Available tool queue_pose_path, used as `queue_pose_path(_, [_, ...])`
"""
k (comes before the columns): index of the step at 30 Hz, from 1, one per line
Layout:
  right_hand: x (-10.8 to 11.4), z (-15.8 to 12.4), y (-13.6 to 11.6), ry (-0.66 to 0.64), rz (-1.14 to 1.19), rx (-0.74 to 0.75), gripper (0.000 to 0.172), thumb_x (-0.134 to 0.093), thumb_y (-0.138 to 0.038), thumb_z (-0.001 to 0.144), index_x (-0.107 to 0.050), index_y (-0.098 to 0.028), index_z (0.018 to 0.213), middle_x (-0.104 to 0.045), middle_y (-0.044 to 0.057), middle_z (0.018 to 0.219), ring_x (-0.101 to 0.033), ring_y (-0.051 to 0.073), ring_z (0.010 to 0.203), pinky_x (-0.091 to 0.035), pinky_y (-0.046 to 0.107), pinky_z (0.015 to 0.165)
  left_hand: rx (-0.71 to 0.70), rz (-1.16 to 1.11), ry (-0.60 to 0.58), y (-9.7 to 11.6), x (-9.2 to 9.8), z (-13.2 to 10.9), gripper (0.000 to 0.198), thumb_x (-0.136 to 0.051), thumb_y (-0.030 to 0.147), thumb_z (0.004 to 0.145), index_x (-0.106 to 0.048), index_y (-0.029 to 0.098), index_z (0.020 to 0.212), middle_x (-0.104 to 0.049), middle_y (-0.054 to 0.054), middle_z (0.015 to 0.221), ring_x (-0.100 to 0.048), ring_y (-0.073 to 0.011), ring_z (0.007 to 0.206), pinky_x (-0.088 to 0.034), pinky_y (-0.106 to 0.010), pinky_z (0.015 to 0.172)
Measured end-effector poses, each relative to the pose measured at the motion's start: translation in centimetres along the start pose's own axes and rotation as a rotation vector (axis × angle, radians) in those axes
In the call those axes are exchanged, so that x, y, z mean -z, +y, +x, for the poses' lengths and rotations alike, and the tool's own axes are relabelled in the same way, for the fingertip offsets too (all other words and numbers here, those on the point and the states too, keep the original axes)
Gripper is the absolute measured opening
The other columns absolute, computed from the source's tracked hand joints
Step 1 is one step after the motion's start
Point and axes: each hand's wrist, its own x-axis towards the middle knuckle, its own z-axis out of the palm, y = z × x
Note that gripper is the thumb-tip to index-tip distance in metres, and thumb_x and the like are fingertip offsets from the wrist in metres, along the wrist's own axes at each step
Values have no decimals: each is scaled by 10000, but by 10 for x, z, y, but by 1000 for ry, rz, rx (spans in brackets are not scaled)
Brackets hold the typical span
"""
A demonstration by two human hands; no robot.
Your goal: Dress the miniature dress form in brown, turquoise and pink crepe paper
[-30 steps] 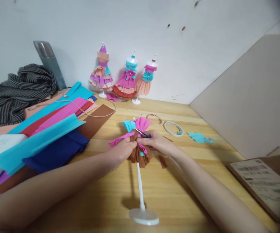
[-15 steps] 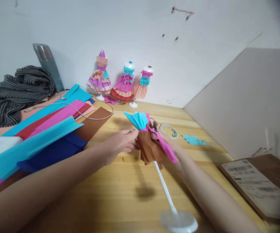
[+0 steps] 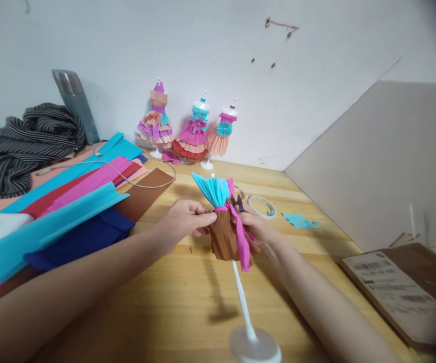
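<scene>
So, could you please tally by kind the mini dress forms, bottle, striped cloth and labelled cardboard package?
Mini dress forms: 4 (one between the hands, three by the wall)
Bottle: 1
Striped cloth: 1
Labelled cardboard package: 1
Total: 7

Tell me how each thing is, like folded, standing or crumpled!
Left hand: pinching brown skirt.
Right hand: holding pointed tool.
Pointed tool: tips apart.
Dress stand: tilted.
Three back dresses: standing upright.
Bottle: capped.
Striped cloth: crumpled.
Dark blue paper: folded.
Tape roll: lying flat.
</scene>
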Motion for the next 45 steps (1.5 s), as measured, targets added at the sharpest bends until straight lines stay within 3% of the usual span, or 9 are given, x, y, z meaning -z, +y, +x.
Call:
queue_pose_path(6, [-2, -3, -7, -31, 70, 46, 303, -683, -344, 548, -422, -209, 624, -243, -103, 473, -139, 49, 435, -111, 227, 422, -70, 31, 57, 2, -1, 0, 295, -718, 257, 743, -517, 145, 558, -588, 9, 526, -561, -86, 496, -456, -206, 541])
queue_pose_path(11, [-4, -4, -10, -95, 60, 33, 357, -745, -382, 559, -448, -194, 622, -274, -97, 499, -161, 47, 451, -115, 224, 430, -92, 35, 55, 5, -2, -5, 332, -718, 304, 738, -500, 153, 538, -532, 28, 478, -515, -75, 461, -422, -187, 490])
queue_pose_path(15, [-2, -3, -8, -109, 51, 26, 368, -734, -371, 582, -409, -199, 580, -259, -94, 499, -161, 46, 447, -116, 226, 433, -51, 96, 35, 8, -5, -8, 292, -681, 323, 767, -521, 159, 585, -577, 12, 514, -540, -91, 467, -444, -197, 470])
queue_pose_path(21, [-2, -3, -11, -105, 39, 32, 333, -736, -367, 597, -455, -188, 594, -306, -76, 514, -230, 63, 480, -164, 226, 453, -81, 241, 107, 12, -9, -11, 234, -638, 114, 760, -487, 171, 591, -570, 33, 461, -555, -101, 420, -466, -203, 435])
queue_pose_path(26, [-2, -3, -12, -119, 15, 30, 377, -762, -437, 619, -487, -178, 618, -315, -77, 506, -240, 65, 476, -161, 232, 452, -35, 176, 108, 12, -7, -8, 286, -620, 50, 755, -449, 176, 564, -536, 53, 396, -533, -89, 369, -441, -177, 396])
queue_pose_path(32, [0, -1, -9, -107, 1, 20, 399, -769, -441, 630, -474, -173, 629, -308, -89, 502, -201, 45, 449, -104, 233, 436, 84, 176, 53, 12, -2, -3, 270, -655, 227, 787, -496, 162, 578, -578, 21, 460, -583, -106, 414, -480, -200, 436])
queue_pose_path(39, [-10, -1, -12, -89, -2, -13, 419, -774, -476, 635, -492, -167, 654, -311, -100, 484, -195, 37, 426, -95, 218, 416, -204, 588, 150, 8, 1, -9, 327, -660, 438, 727, -547, 165, 589, -603, -10, 515, -564, -127, 494, -389, -208, 453])
queue_pose_path(42, [-14, -3, -14, -101, -8, -30, 443, -776, -511, 633, -497, -168, 639, -316, -101, 467, -194, 35, 409, -98, 214, 404, -276, 732, 190, 10, 1, -12, 302, -633, 337, 748, -533, 159, 526, -562, 2, 486, -488, -101, 473, -308, -210, 436])
queue_pose_path(45, [-15, -5, -14, -101, -12, -35, 457, -785, -511, 631, -475, -175, 607, -321, -99, 452, -205, 32, 396, -98, 210, 399, -232, 720, 175, 14, 0, -11, 278, -616, 214, 754, -521, 159, 499, -539, 14, 458, -459, -88, 444, -297, -213, 432])
